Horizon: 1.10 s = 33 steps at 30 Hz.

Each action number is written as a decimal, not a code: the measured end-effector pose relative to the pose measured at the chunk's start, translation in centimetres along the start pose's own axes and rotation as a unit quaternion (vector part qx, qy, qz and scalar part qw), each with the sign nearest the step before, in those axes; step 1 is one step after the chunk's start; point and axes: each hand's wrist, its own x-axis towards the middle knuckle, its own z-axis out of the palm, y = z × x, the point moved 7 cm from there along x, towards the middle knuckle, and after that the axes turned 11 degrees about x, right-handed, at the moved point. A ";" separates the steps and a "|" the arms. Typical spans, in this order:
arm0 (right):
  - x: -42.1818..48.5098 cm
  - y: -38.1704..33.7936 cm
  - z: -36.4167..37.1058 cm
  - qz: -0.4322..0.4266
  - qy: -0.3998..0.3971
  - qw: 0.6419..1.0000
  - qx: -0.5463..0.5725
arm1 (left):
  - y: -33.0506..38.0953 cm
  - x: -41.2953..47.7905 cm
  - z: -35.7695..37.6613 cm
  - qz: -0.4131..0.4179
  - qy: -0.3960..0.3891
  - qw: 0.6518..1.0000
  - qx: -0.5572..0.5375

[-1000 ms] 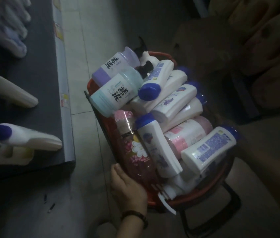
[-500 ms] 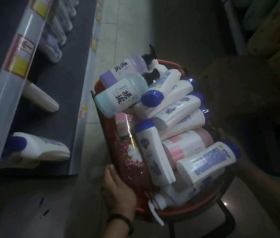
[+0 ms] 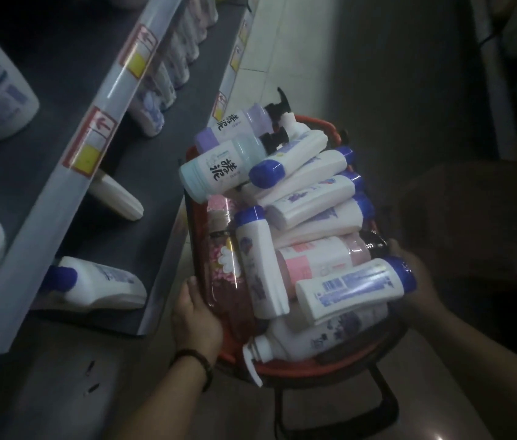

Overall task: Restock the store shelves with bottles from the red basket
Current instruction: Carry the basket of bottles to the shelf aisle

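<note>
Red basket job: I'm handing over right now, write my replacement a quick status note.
Left hand grips the red basket by its left rim.
Right hand is at its right side, behind a blue-capped bottle; grip hidden.
Basket is piled full, beside the lower shelf, where a few bottles lie.
No bottle plainly lifted yet; the whole pile is left to shelve.
</note>
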 end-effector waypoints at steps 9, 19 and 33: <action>6.7 -0.8 1.3 0.049 0.022 0.997 -0.048 | 5.0 5.7 0.6 0.032 -0.014 0.999 -0.008; 11.0 -1.7 2.6 0.121 0.071 0.990 -0.018 | 9.1 14.5 2.3 0.076 -0.034 0.996 0.034; 16.8 -7.2 4.0 0.182 0.127 0.975 0.011 | 17.6 23.3 5.7 0.122 -0.069 0.988 0.071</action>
